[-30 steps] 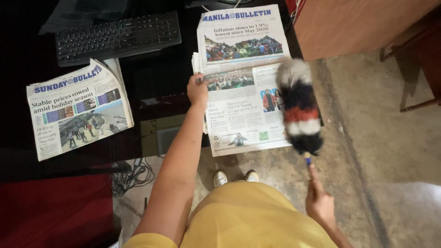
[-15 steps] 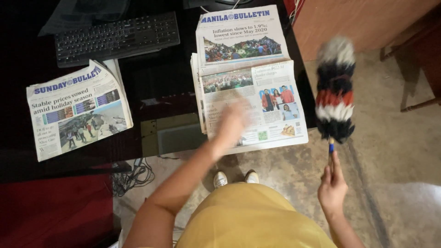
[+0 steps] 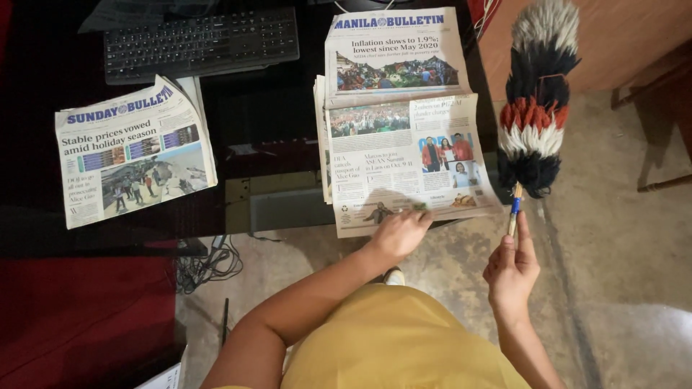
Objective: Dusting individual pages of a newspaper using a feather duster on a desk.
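While the right hand grips a feather duster upright, clear of the table,
left hand fingers rest spread, seemingly flat, steadying the near edge of the overhanging newspaper.

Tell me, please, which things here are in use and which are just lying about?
In use: feather duster in the right hand; unfolded newspaper under the left hand.
Lying about: folded newspaper, keyboard, cables.

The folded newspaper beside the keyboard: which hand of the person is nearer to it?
Left. The left hand rests on the near edge of the unfolded newspaper, right of the folded newspaper. The right hand, holding the feather duster, is farther right.
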